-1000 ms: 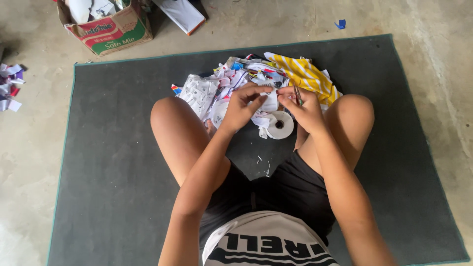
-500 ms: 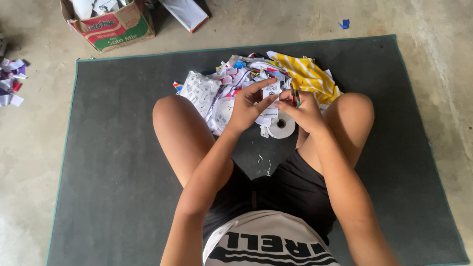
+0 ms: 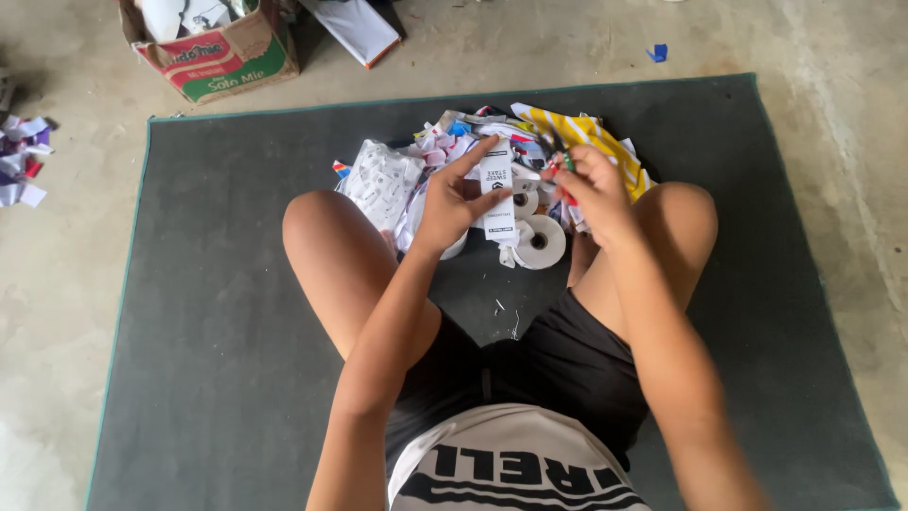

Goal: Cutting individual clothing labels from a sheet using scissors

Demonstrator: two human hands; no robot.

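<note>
— What is the left hand (image 3: 452, 201) doing?

— It holds a small white label strip (image 3: 497, 192). The thumb and fingers are pinched shut on it, and the strip hangs down straight.

— Where is that strip?

— It is up in the air, over the far middle part of the dark grey mat (image 3: 208, 331), just in front of the pile of paper scraps (image 3: 445, 147).

— And the right hand (image 3: 591, 189)?

— It is closed around something thin with red and green on it (image 3: 566, 170). I cannot tell what that thing is. The hand is just beside the strip, but not touching it.

— What lies under the hands?

— A white roll of tape (image 3: 541, 242) lies flat on the mat, between the person's knees. A second, smaller roll (image 3: 526, 200) sits right behind it, partly hidden by the strip.

— What else is in the pile?

— A yellow and white striped piece (image 3: 591, 137) at the right side, near the mat's far edge.

— Anything off the mat?

— A cardboard box (image 3: 222, 61) on the floor past the far left corner, and more scraps (image 3: 24, 161) well off the left edge.
</note>
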